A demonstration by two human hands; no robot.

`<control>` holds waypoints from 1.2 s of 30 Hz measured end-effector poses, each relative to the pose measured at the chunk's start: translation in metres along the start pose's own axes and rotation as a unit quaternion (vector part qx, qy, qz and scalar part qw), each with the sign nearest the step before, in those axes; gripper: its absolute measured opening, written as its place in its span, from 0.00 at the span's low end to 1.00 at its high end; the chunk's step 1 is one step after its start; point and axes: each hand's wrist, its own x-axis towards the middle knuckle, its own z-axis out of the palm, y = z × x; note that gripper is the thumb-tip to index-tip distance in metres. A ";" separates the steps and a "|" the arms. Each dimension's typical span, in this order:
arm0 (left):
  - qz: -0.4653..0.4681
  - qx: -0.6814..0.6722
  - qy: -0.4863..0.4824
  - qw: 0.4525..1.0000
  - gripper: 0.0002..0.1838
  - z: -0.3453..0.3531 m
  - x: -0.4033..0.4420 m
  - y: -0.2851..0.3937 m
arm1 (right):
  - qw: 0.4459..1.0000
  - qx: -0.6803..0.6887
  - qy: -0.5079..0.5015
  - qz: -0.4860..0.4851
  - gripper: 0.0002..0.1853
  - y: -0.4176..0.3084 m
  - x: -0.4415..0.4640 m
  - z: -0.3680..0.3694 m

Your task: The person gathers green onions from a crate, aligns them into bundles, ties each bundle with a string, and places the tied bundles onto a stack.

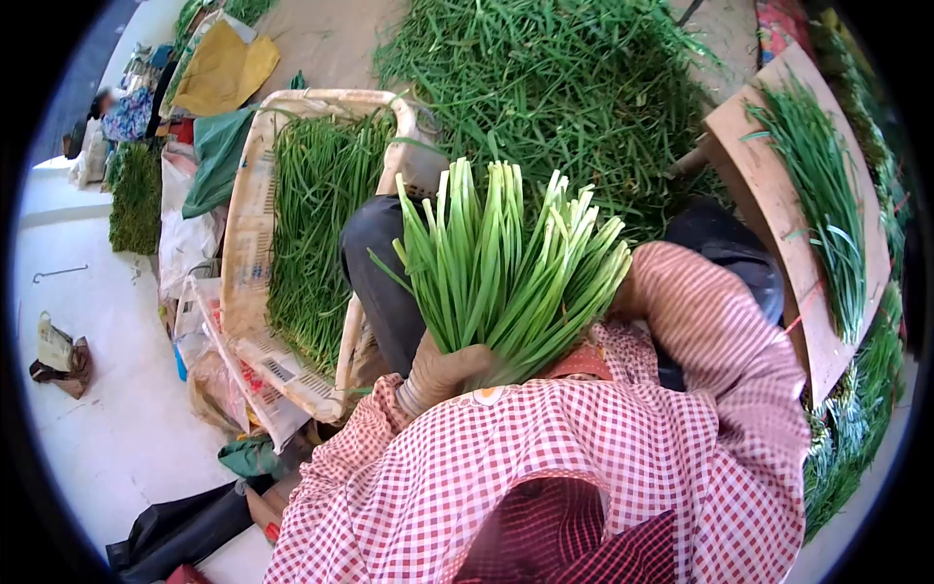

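Note:
A thick bunch of garlic chives [506, 273] stands fanned out in front of my chest, pale cut ends up and green leaves down. My left hand [446, 375] is closed round the lower left side of this bunch. My right arm, in a striped sleeve [715, 302], bends in toward the bunch from the other side. The right hand itself is hidden behind the leaves and sleeve, so its fingers do not show. A checked smock [545, 438] covers my front and lap, just below the bunch.
A crate [238, 234] full of chives stands by my left knee. Ahead lies a large heap of loose greens [555, 88]. On my right, a curved board [749, 146] carries another bunch [817, 195]. Plastic bags [190, 214] and cloths lie left of the crate.

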 end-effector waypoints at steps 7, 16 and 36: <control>0.080 0.166 -0.138 0.973 0.39 -0.034 0.012 -0.006 | 0.306 0.820 -0.094 -0.474 0.29 -0.101 -0.056 0.002; 0.045 0.249 -0.044 0.967 0.28 0.020 0.009 0.011 | 0.436 0.786 0.124 -0.421 0.31 -0.104 -0.109 -0.007; -0.068 0.314 -0.092 0.943 0.16 0.039 0.067 0.050 | 0.379 0.841 0.038 -0.385 0.25 -0.072 -0.053 0.020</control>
